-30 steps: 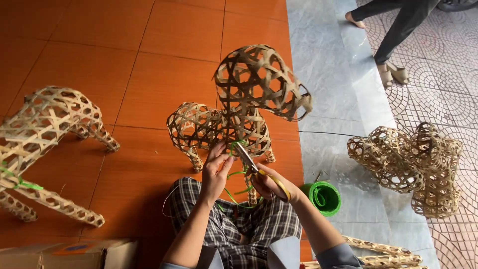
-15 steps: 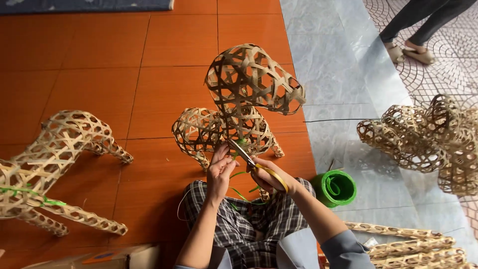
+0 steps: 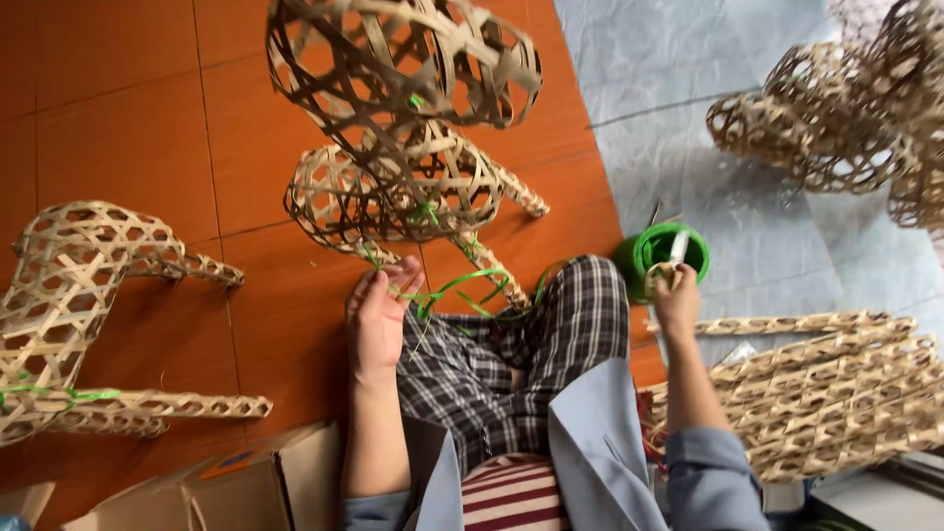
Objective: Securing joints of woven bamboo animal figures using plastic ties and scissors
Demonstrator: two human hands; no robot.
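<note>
Left hand (image 3: 376,317) rests half curled, palm toward the camera, with its fingertips pinching the end of a green strap (image 3: 462,287) that loops away across the person's checked trouser leg (image 3: 551,339). Just beyond those fingers stands a woven bamboo animal figure (image 3: 398,147) on the orange tiled floor (image 3: 128,128), its openwork head raised and its legs splayed toward the knee; bits of green strap are tied into its body. Right hand (image 3: 677,300) is closed around a small white-handled tool (image 3: 678,248), whose kind I cannot tell, held over a green spool (image 3: 644,258) at the seam between the orange tiles and the grey floor. Another woven figure (image 3: 74,295) lies near the left edge, and flat woven pieces (image 3: 836,393) are stacked beside the right arm.
</note>
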